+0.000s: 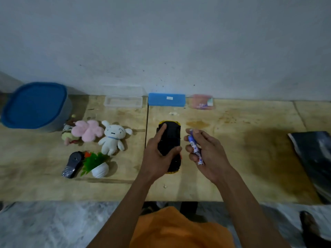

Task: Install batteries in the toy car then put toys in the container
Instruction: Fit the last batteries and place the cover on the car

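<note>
A yellow toy car (172, 135) lies upside down at the table's middle, its black underside facing up. My left hand (157, 154) grips it, thumb on the right edge and index finger stretched along the underside. To its right my right hand (206, 153) holds batteries (195, 146) with blue and white wrapping, in a row between fingers and thumb. A pink plush flower (87, 130), a white plush dog (112, 136) and a small striped plush (67, 134) lie at the left. A grey container with a blue lid (35, 106) stands at the far left.
A black remote-like piece (72, 163) and a small potted plastic plant (97, 164) sit at the front left. Along the wall stand a clear box (123, 102), a blue case (166, 99) and a pink box (201, 102). A dark sheet (315, 158) lies at the right edge.
</note>
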`<state>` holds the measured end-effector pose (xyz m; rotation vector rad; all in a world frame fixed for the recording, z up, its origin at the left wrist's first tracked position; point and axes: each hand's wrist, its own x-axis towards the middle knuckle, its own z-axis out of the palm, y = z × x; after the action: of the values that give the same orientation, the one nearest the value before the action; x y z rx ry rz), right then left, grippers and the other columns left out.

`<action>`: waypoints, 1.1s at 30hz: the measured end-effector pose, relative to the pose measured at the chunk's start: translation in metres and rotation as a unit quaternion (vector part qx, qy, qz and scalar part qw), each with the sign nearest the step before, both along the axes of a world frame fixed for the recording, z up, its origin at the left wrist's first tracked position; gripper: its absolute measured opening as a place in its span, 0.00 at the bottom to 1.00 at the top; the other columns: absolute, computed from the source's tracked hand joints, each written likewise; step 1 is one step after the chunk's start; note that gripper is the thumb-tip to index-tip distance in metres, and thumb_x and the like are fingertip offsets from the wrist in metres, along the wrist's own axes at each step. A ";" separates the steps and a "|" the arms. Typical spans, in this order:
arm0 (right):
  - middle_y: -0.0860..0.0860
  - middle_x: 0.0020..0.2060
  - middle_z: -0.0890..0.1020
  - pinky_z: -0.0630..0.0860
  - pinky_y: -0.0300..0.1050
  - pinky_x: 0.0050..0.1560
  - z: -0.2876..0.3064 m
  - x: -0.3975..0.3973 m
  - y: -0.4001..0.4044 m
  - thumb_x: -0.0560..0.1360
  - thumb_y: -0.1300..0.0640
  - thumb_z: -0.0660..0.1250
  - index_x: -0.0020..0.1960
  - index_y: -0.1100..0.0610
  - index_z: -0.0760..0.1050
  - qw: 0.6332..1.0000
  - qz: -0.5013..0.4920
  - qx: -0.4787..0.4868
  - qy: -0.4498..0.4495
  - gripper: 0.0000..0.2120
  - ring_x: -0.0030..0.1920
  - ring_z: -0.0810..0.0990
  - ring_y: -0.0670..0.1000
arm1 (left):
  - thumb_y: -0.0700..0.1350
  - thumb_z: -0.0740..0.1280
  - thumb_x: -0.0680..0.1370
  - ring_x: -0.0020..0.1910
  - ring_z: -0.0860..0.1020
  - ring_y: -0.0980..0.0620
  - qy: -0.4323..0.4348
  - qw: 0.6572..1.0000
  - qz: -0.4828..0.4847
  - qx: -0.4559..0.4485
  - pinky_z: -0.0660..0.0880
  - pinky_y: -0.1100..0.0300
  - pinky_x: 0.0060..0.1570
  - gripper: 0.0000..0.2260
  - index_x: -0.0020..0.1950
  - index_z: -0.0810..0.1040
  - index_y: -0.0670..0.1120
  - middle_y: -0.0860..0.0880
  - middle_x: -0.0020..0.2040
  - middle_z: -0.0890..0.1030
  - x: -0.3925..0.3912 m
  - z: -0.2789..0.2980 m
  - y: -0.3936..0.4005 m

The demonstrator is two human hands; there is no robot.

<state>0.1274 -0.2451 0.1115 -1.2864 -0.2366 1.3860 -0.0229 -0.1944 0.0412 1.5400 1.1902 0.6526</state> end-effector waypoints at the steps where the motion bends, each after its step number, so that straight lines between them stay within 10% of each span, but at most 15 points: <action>1: 0.55 0.42 0.81 0.65 0.37 0.24 0.002 0.004 -0.001 0.81 0.56 0.63 0.58 0.64 0.79 1.000 0.008 0.001 0.018 0.12 0.32 0.69 0.49 | 0.52 0.75 0.76 0.64 0.73 0.56 0.008 1.000 0.002 0.007 0.74 0.55 0.63 0.37 0.80 0.59 0.61 0.55 0.66 0.73 0.002 0.001 -0.003; 8: 0.53 0.39 0.83 0.65 0.35 0.22 -0.005 0.035 -0.023 0.79 0.59 0.66 0.57 0.62 0.80 0.993 0.027 0.013 0.116 0.09 0.29 0.71 0.46 | 0.47 0.75 0.76 0.60 0.70 0.77 0.012 1.000 0.014 0.010 0.71 0.69 0.58 0.38 0.81 0.58 0.57 0.63 0.68 0.70 0.019 0.016 -0.027; 20: 0.55 0.39 0.80 0.66 0.32 0.22 -0.010 0.054 -0.022 0.80 0.60 0.65 0.58 0.65 0.77 0.984 0.072 -0.003 0.161 0.10 0.31 0.72 0.46 | 0.43 0.78 0.73 0.60 0.74 0.71 -0.004 1.000 0.021 -0.007 0.76 0.73 0.53 0.39 0.78 0.60 0.54 0.63 0.67 0.71 0.037 0.029 -0.044; 28: 0.60 0.43 0.79 0.72 0.38 0.30 0.010 0.050 0.003 0.80 0.60 0.67 0.59 0.61 0.80 0.998 0.035 0.023 -0.038 0.10 0.33 0.74 0.48 | 0.46 0.80 0.71 0.57 0.78 0.67 -0.032 0.999 -0.026 -0.002 0.81 0.48 0.57 0.41 0.75 0.59 0.61 0.74 0.60 0.71 0.029 0.059 -0.003; 33: 0.55 0.37 0.85 0.71 0.41 0.30 0.011 0.032 0.015 0.75 0.55 0.74 0.50 0.60 0.80 0.966 0.001 0.051 -0.255 0.08 0.30 0.75 0.47 | 0.44 0.79 0.72 0.60 0.80 0.56 -0.059 0.997 -0.054 -0.007 0.82 0.44 0.56 0.42 0.76 0.58 0.64 0.64 0.69 0.68 0.015 0.060 0.014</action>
<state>0.1592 -0.2305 0.1226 -1.5385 -0.6501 1.0067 -0.0080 -0.1808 0.1010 1.5215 1.0144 0.6536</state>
